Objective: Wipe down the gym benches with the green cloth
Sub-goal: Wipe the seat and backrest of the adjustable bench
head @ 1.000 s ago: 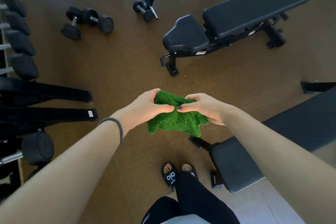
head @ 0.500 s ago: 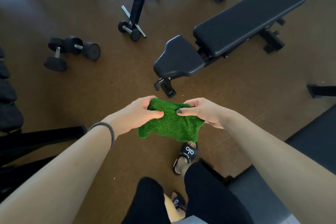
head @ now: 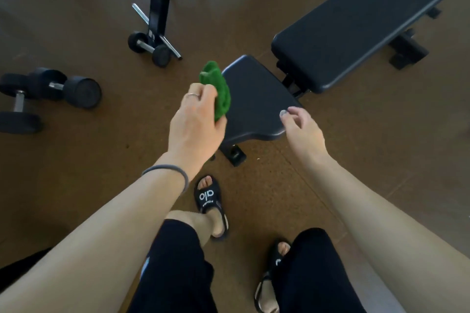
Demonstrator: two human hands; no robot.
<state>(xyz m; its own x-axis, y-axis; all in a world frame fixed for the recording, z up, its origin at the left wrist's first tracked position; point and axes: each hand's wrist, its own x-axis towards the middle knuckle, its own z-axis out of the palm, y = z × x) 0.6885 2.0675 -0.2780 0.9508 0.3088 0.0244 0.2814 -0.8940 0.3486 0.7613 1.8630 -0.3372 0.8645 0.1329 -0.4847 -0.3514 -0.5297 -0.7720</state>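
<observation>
A black gym bench stands ahead of me, its seat pad nearest and its long back pad running off to the upper right. My left hand grips the bunched green cloth at the seat pad's left edge; whether the cloth touches the pad is unclear. My right hand hovers at the seat pad's near right corner with loosely curled fingers and holds nothing.
Black dumbbells lie on the brown floor at the left. A black wheeled frame stands beyond the seat. The bench's front foot is just ahead of my sandalled feet. A grey surface shows at the bottom right.
I have stepped closer to the bench. My right hand let go of the cloth and moved right. My left hand carried the cloth alone up to the seat pad's left edge.
</observation>
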